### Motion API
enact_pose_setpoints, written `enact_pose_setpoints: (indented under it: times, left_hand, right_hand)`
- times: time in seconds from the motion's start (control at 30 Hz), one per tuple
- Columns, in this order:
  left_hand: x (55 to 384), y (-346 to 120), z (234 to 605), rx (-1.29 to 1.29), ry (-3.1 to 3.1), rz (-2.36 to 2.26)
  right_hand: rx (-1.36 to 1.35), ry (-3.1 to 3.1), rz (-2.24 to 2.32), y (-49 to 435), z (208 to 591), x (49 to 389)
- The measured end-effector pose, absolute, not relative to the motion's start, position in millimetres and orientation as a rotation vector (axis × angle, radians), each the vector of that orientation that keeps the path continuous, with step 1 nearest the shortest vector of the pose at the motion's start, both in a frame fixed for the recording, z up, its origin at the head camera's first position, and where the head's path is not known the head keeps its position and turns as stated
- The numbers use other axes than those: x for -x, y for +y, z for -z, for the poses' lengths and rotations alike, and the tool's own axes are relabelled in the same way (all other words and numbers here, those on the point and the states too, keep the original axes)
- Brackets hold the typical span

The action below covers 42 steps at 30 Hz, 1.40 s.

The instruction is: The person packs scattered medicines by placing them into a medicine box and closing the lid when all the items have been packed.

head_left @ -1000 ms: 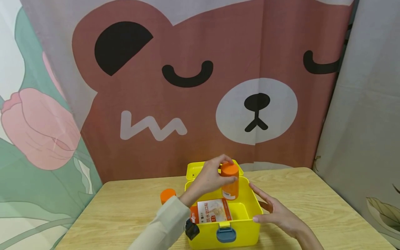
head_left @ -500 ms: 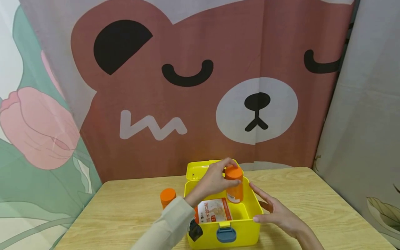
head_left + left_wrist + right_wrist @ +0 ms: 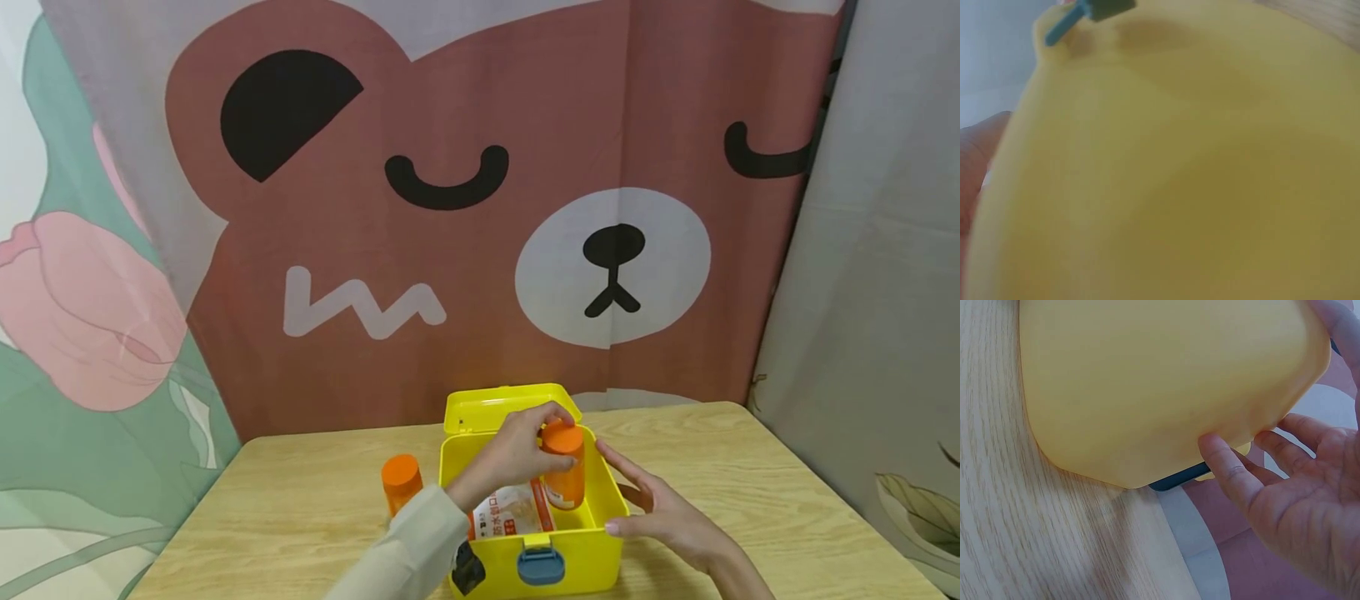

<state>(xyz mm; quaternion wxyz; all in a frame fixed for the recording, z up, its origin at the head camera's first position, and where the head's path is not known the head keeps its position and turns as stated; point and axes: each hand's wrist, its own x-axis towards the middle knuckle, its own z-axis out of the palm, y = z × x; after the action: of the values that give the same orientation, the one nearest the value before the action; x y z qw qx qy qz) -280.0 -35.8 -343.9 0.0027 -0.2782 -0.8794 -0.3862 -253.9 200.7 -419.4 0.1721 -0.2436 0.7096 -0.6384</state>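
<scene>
My left hand (image 3: 517, 450) holds an orange pill bottle (image 3: 564, 479) by its cap, thumb at the near side and fingers over the far side. The bottle is upright inside the yellow storage box (image 3: 611, 475), near its right wall. Beside it a red and white box of adhesive bandages (image 3: 510, 510) lies in the box, partly behind my left wrist. My right hand (image 3: 671, 521) rests against the outside of the right wall, fingers spread, thumb at the front corner. In the right wrist view its fingertips (image 3: 1213, 444) touch the yellow wall. Yellow plastic fills most of the left wrist view.
The box's lid (image 3: 510, 408) is tipped back behind it. A blue-grey latch (image 3: 542, 567) sits on the front wall. Left of the box, a second orange bottle (image 3: 402, 479) stands on the wooden table (image 3: 300, 508), partly hidden by my sleeve. A bear-print curtain (image 3: 487, 275) hangs behind.
My left hand has lowered the orange pill bottle deeper into the yellow box and shifted it slightly right and nearer. My right hand stays against the wall.
</scene>
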Motion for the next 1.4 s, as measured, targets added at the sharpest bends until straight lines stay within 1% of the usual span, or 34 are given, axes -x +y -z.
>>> enact_pose_setpoints:
  times: [0.53,0.87,1.4]
  left_hand:
    - [279.4,-33.9,359.5,0.828,-2.836,1.212]
    - [279.1,-31.4,362.0,0.829,-2.912,1.141]
    - [280.9,-28.6,365.7,0.755,-2.96,1.104]
  right_hand:
    - [0.678,2.035,1.802,198.8,419.3,251.9]
    - [0.647,2.067,1.796,197.9,421.0,249.4]
    - [0.649,2.092,1.784,199.8,420.8,250.9]
